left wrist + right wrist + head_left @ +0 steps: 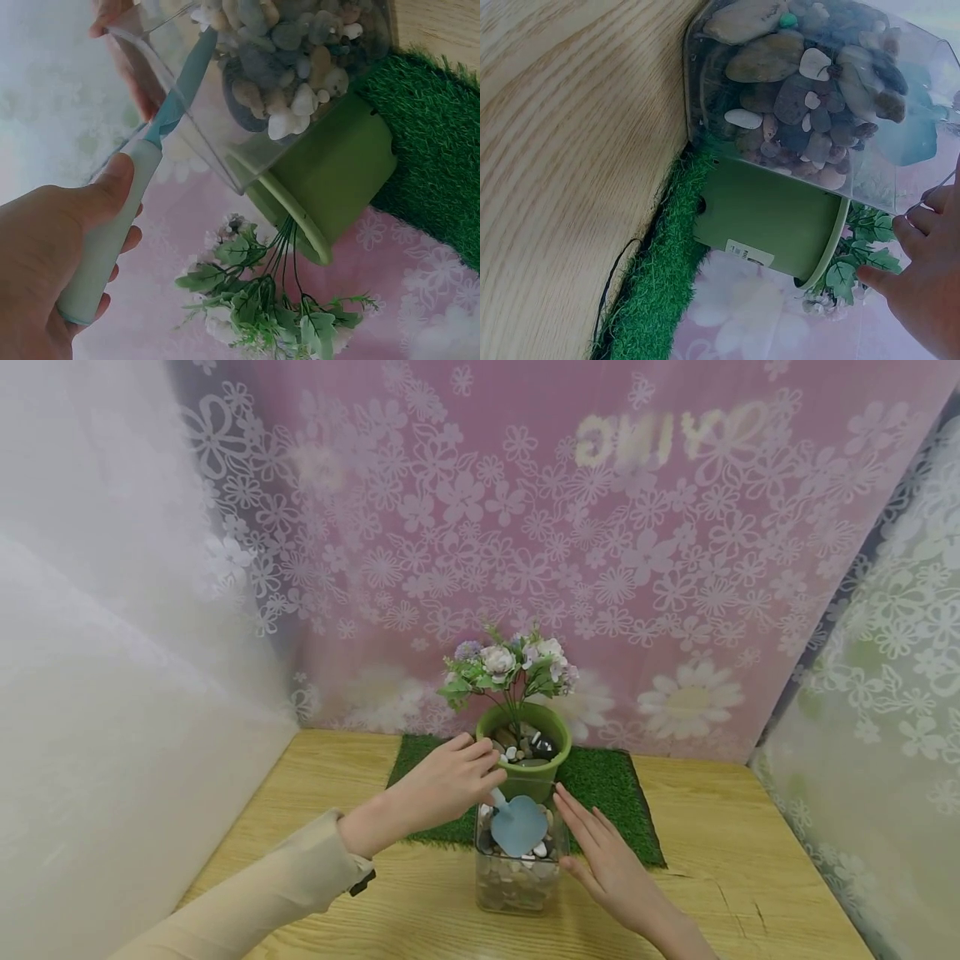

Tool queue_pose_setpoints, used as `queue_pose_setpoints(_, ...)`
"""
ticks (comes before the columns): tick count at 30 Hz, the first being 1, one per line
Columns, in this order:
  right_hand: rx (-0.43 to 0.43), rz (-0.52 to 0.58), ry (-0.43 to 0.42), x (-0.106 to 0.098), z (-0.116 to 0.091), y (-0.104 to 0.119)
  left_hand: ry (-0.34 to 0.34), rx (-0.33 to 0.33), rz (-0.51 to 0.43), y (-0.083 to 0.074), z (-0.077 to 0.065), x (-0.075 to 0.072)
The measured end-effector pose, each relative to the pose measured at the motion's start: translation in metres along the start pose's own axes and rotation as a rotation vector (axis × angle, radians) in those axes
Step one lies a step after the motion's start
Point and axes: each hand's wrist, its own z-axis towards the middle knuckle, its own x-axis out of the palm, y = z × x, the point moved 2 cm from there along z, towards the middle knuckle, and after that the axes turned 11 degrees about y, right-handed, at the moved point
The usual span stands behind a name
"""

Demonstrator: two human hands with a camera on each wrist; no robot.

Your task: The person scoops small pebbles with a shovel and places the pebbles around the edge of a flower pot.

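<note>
My left hand (442,783) grips the pale handle of a small blue garden trowel (520,828). In the left wrist view, fingers and thumb wrap round the trowel's handle (112,240). The blade is inside a clear square container (512,897), over mixed pebbles (795,101). My right hand (618,877) touches the container's right side near the rim, its fingers mostly straight. Just behind the container stands a green flowerpot (330,176) with stones inside and artificial flowers (498,662) rising from it.
A mat of artificial grass (611,802) lies under the pot on the wooden table (720,827). Behind the table hangs a pink flowered curtain (450,527). Pale curtains (105,652) close off both sides.
</note>
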Motion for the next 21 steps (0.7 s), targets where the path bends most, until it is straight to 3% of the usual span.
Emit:
queue_pose_setpoints(5,0.010,0.008,0.003,0.002,0.000,-0.001,0.011,0.039,0.039,-0.005,0.001,-0.002)
queue_pose_setpoints(14,0.011,0.009,0.008,0.002,0.001,-0.002,0.028,-0.027,-0.112,0.007,0.005,0.012)
queue_pose_setpoints(21,0.006,0.018,0.006,0.003,0.001,-0.002,0.031,0.023,-0.129,0.011,0.010,0.009)
